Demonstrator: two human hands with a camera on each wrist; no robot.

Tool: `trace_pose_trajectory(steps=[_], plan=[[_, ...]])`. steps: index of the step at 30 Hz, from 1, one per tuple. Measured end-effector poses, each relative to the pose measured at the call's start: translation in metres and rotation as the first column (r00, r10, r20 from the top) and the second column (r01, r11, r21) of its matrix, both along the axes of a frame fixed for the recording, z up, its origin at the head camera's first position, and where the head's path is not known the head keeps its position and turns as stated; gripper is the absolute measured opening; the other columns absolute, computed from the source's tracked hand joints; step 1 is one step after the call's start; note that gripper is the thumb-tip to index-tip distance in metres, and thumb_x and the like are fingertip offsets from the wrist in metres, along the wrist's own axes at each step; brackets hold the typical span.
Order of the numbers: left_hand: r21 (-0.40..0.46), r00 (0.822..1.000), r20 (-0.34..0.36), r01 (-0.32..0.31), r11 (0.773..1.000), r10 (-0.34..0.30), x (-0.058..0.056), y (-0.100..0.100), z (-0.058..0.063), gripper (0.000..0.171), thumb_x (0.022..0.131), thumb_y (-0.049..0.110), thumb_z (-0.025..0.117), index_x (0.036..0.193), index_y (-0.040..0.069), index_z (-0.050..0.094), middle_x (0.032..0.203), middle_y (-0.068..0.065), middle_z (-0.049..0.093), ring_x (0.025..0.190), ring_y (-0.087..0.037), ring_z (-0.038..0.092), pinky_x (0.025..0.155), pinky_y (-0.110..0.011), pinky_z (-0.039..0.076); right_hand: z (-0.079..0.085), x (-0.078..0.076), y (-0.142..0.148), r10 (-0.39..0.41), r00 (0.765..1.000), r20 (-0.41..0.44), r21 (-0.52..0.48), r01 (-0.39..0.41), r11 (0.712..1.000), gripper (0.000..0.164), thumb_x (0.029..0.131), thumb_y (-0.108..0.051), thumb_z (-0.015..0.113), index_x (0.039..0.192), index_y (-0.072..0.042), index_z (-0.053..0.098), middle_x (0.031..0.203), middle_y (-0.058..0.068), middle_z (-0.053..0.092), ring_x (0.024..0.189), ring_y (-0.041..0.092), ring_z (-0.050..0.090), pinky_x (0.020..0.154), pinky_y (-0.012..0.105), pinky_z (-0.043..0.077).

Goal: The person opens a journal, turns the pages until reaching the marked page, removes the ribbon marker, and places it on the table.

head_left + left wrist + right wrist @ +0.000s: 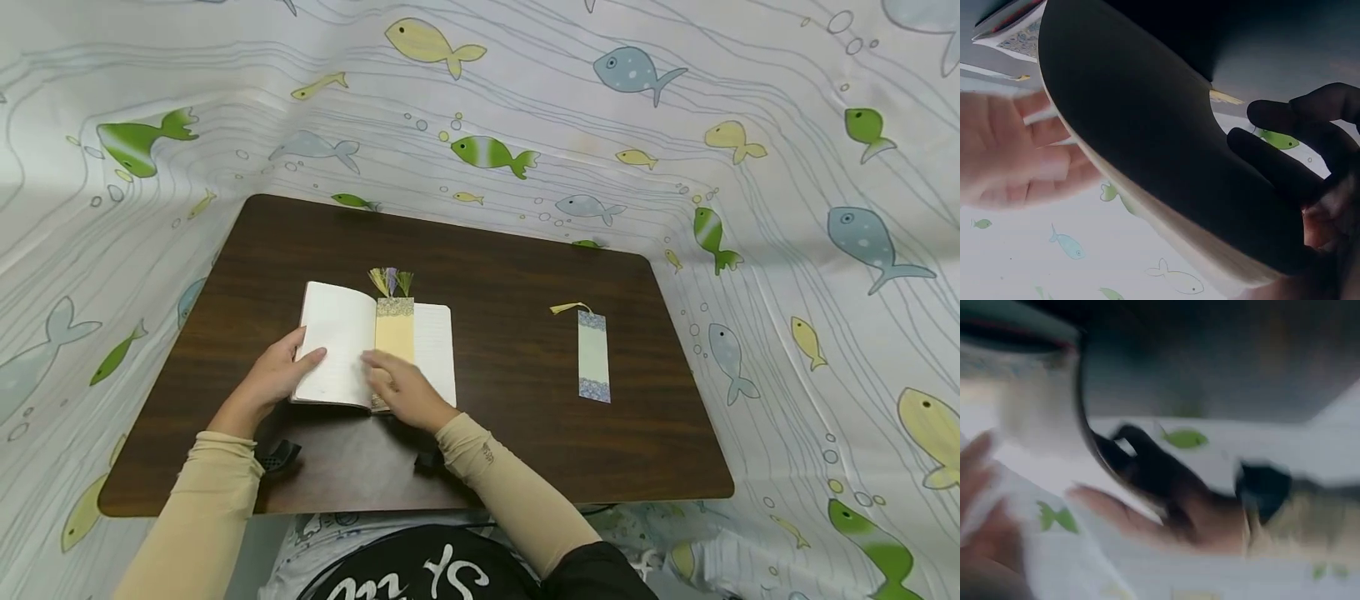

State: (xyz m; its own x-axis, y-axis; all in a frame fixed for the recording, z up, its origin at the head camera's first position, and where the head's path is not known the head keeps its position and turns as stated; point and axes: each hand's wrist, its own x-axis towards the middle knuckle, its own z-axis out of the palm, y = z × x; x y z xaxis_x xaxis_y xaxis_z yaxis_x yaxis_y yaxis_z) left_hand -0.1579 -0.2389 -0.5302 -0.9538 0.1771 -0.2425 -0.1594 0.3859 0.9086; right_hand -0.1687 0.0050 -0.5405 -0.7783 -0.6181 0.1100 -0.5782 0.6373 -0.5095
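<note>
An open notebook point(337, 325) lies on the table, its left half lifted a little. My left hand point(273, 375) grips that left half at its outer edge, thumb on the blank page and fingers beneath the dark cover point(1129, 125). Along the inner side of the lined right page lies a yellow bookmark point(395, 327) with a patterned band. Yellow, purple and green tassels point(392, 282) stick out above it; whether several bookmarks are stacked cannot be told. My right hand point(408, 392), blurred, is over the bookmark's lower part with its fingers toward the left page, gripping nothing visible.
A pale green bookmark point(593, 354) with blue patterned ends and a yellow tassel point(567, 307) lies to the right on the brown table point(510, 433). Fish-printed white cloth point(525, 92) surrounds the table.
</note>
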Motion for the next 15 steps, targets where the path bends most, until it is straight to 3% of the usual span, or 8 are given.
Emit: trace_pose_trajectory(steps=[2, 4, 5, 6, 8, 12, 15], plan=[[0.026, 1.0, -0.016, 0.002, 1.0, -0.001, 0.0, -0.001, -0.001, 0.077, 0.101, 0.041, 0.047, 0.156, 0.009, 0.003, 0.159, -0.023, 0.013, 0.14, -0.045, 0.023, 0.106, -0.06, 0.03, -0.006, -0.004, 0.004, -0.18, 0.969, -0.169, 0.073, 0.194, 0.978, 0.039, 0.099, -0.027, 0.055, 0.137, -0.016, 0.054, 0.135, 0.008, 0.054, 0.119, 0.022, 0.055, 0.092, 0.034, 0.049], [0.06, 1.0, -0.027, -0.003, 0.998, 0.004, -0.001, -0.001, -0.002, 0.079, 0.101, 0.037, 0.047, 0.156, 0.013, -0.004, 0.16, -0.02, 0.004, 0.144, -0.043, 0.013, 0.108, -0.061, 0.025, -0.01, -0.007, 0.008, -0.313, 0.914, -0.257, 0.179, 0.363, 0.914, 0.042, 0.097, -0.035, 0.056, 0.135, -0.017, 0.056, 0.124, 0.01, 0.057, 0.106, 0.024, 0.056, 0.079, 0.036, 0.051], [0.072, 0.999, -0.032, -0.004, 0.997, 0.006, -0.001, -0.001, -0.002, 0.079, 0.102, 0.034, 0.047, 0.156, 0.015, -0.007, 0.161, -0.019, -0.001, 0.145, -0.042, 0.008, 0.108, -0.061, 0.023, -0.013, -0.008, 0.009, -0.356, 0.898, -0.258, 0.22, 0.413, 0.884, 0.046, 0.096, -0.039, 0.057, 0.136, -0.017, 0.055, 0.119, 0.01, 0.057, 0.102, 0.024, 0.056, 0.074, 0.035, 0.05], [0.076, 0.999, -0.036, -0.007, 0.997, 0.01, -0.001, -0.001, -0.003, 0.08, 0.102, 0.033, 0.047, 0.155, 0.017, -0.01, 0.161, -0.018, -0.003, 0.145, -0.042, 0.007, 0.108, -0.061, 0.024, -0.014, -0.01, 0.009, -0.391, 0.895, -0.215, 0.237, 0.436, 0.868, 0.05, 0.095, -0.042, 0.058, 0.138, -0.016, 0.052, 0.117, 0.012, 0.057, 0.101, 0.025, 0.056, 0.073, 0.036, 0.05], [0.084, 0.999, -0.037, -0.009, 0.996, 0.012, -0.002, -0.001, -0.004, 0.08, 0.102, 0.031, 0.047, 0.155, 0.021, -0.012, 0.161, -0.017, -0.004, 0.144, -0.042, 0.011, 0.104, -0.058, 0.03, -0.016, -0.011, 0.008, -0.431, 0.899, -0.073, 0.223, 0.436, 0.872, 0.058, 0.094, -0.043, 0.061, 0.141, -0.012, 0.047, 0.116, 0.015, 0.056, 0.102, 0.027, 0.056, 0.076, 0.037, 0.051], [0.067, 0.999, -0.035, -0.013, 0.998, 0.016, -0.001, 0.0, -0.006, 0.08, 0.102, 0.032, 0.047, 0.155, 0.022, -0.012, 0.16, -0.02, -0.001, 0.14, -0.043, 0.022, 0.098, -0.051, 0.037, -0.018, -0.015, 0.0, -0.465, 0.872, 0.151, 0.087, 0.457, 0.885, 0.062, 0.091, -0.031, 0.068, 0.143, -0.01, 0.042, 0.122, 0.018, 0.052, 0.098, 0.027, 0.058, 0.077, 0.034, 0.051], [0.067, 0.999, -0.035, -0.021, 0.998, 0.023, -0.002, 0.002, -0.006, 0.08, 0.102, 0.032, 0.048, 0.155, 0.022, -0.011, 0.16, -0.021, 0.001, 0.138, -0.043, 0.025, 0.097, -0.05, 0.038, -0.019, -0.019, 0.0, -0.456, 0.855, 0.248, -0.007, 0.472, 0.882, 0.06, 0.091, -0.021, 0.068, 0.144, -0.014, 0.041, 0.125, 0.017, 0.047, 0.09, 0.022, 0.056, 0.074, 0.029, 0.05]])
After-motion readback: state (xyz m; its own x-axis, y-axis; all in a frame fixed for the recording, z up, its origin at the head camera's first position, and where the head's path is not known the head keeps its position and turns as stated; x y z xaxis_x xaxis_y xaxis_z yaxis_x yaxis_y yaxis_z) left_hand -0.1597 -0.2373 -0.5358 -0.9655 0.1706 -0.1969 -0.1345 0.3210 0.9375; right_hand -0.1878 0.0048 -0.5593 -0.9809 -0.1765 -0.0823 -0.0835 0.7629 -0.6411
